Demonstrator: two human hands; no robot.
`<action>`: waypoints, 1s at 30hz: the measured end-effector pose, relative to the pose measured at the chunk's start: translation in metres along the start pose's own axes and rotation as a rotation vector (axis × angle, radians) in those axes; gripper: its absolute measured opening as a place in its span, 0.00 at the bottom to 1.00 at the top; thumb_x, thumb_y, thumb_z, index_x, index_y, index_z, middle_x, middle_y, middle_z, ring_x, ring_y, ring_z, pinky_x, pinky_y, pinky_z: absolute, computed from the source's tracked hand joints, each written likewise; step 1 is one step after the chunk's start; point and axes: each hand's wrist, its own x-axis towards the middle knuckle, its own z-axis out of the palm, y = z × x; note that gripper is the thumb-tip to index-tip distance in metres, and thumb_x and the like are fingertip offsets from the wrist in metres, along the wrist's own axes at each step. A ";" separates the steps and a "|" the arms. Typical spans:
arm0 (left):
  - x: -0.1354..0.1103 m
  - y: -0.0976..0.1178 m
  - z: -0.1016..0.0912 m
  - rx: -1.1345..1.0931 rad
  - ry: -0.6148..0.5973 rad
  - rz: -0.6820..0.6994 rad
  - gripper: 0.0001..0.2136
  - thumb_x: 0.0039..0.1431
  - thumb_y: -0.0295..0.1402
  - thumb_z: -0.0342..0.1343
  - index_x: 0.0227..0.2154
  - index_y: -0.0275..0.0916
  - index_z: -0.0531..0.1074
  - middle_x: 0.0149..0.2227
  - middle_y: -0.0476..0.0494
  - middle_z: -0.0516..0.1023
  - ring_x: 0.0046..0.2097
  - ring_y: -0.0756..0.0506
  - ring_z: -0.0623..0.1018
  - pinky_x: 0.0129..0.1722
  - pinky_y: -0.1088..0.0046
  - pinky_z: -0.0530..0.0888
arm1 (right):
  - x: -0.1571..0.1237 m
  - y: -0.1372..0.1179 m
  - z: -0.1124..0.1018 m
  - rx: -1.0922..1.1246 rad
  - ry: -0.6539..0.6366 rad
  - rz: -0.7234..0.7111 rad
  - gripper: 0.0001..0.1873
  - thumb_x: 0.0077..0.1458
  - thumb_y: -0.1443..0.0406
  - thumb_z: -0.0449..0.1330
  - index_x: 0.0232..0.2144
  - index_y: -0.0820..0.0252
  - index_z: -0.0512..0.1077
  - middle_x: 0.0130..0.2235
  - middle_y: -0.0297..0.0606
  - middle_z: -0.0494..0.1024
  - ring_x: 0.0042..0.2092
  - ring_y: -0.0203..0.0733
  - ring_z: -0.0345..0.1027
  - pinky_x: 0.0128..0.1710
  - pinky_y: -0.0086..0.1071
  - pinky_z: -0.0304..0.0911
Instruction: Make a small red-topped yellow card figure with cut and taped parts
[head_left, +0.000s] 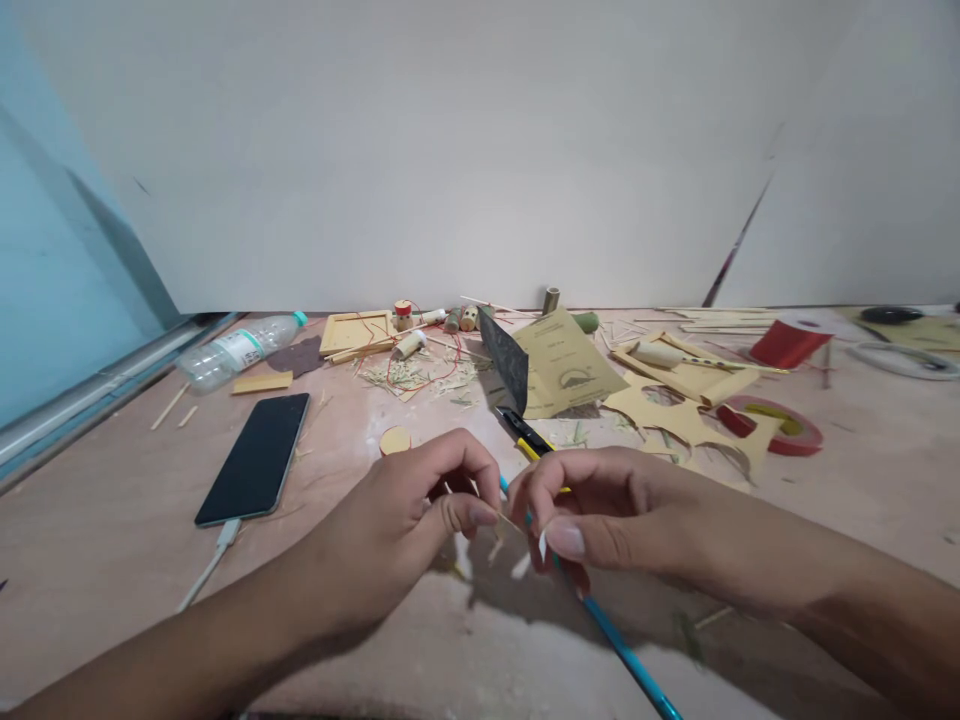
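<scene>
My left hand (442, 515) is closed in a pinch on the end of a thin wooden stick (513, 523), which runs toward my right fingers. My right hand (600, 510) is also closed, with a small white piece (543, 544) showing at its thumb tip. Whether the stick's far end is in that pinch is hidden. A slim blue rod (626, 650) passes behind and under my right fingers; I cannot tell if they touch it. Just beyond my hands lies a black and yellow box cutter (525, 435). A round red-edged disc (395, 440) is by my left knuckles.
A phone (255, 460) with a white cable and a plastic bottle (240, 350) lie at left. Folded sandpaper (562, 365), cut-out yellow sheet (664, 408), red tape roll (802, 435) and red ribbon spool (787, 345) lie beyond. Shavings and small cylinders line the white wall (480, 150).
</scene>
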 end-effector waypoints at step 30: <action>0.000 0.003 0.012 0.103 0.075 -0.172 0.09 0.70 0.40 0.60 0.38 0.43 0.80 0.33 0.52 0.78 0.33 0.49 0.71 0.31 0.74 0.64 | -0.001 0.002 0.011 -0.634 0.326 -0.237 0.06 0.68 0.61 0.64 0.38 0.54 0.78 0.36 0.30 0.79 0.37 0.38 0.70 0.34 0.29 0.61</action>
